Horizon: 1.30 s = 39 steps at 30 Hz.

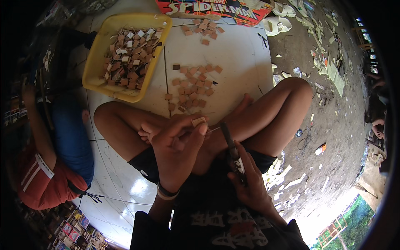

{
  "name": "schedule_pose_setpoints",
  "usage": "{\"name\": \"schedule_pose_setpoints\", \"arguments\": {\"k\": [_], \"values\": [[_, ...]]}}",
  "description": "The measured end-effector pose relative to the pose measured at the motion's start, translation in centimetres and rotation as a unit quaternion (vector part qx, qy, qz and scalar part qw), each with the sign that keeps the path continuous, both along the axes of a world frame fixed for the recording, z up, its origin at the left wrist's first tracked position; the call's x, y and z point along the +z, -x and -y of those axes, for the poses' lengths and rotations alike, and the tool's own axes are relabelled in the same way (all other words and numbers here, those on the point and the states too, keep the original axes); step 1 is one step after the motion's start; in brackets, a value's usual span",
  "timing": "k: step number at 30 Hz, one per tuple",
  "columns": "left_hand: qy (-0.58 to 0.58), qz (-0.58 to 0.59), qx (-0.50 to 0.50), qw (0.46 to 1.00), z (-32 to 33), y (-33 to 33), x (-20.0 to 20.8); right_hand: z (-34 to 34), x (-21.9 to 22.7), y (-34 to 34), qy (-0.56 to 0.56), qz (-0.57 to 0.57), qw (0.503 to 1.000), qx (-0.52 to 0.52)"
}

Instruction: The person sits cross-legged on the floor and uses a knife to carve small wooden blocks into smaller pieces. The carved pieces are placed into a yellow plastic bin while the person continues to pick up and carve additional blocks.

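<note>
My left hand (177,146) pinches a small tan wooden square (199,121) between thumb and fingers, above my crossed legs. A thin pale wire or stick (214,129) runs from near that square toward a dark, slim hand tool (230,143). Closed around this tool's lower part is my right hand (250,181); the exact kind of tool is unclear. Whether its tip touches the wire cannot be made out. Beyond my hands, several loose brown squares (193,86) lie spread on the white tiles, and a smaller group of squares (204,27) lies farther off.
A yellow plastic tub (86,79) filled with squares on thin sticks stands at the far left. A colourful printed sheet (216,10) lies at the far edge. To the left sits another person in a red top (46,179). Scraps (333,75) litter the dirt floor on the right.
</note>
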<state>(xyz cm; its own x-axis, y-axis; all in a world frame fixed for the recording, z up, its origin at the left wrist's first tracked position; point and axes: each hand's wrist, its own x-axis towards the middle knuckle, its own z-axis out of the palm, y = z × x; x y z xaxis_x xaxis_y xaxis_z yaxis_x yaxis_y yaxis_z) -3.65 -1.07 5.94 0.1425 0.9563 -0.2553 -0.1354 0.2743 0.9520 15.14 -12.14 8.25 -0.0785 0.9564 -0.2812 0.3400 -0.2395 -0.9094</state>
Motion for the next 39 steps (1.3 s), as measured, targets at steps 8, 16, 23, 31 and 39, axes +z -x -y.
{"name": "schedule_pose_setpoints", "arguments": {"k": [8,16,23,31,39], "values": [[0.041,0.030,0.005,0.999,0.1,-0.4,-0.1,0.3,-0.2,-0.1,0.020,0.006,1.000,-0.010],[0.032,0.025,0.001,0.999,-0.2,-0.5,-0.2,0.3,-0.3,-0.2,-0.017,0.043,0.999,-0.002],[0.046,0.056,0.005,0.997,0.1,-0.4,0.0,0.5,0.0,-0.4,0.062,0.007,0.998,0.012],[0.009,0.171,0.124,0.977,1.8,-2.4,0.0,0.9,-0.6,1.4,-0.024,0.003,1.000,-0.018],[0.075,0.100,0.024,0.992,0.9,-1.0,0.9,0.9,-0.5,0.9,0.007,0.003,1.000,-0.018]]}}
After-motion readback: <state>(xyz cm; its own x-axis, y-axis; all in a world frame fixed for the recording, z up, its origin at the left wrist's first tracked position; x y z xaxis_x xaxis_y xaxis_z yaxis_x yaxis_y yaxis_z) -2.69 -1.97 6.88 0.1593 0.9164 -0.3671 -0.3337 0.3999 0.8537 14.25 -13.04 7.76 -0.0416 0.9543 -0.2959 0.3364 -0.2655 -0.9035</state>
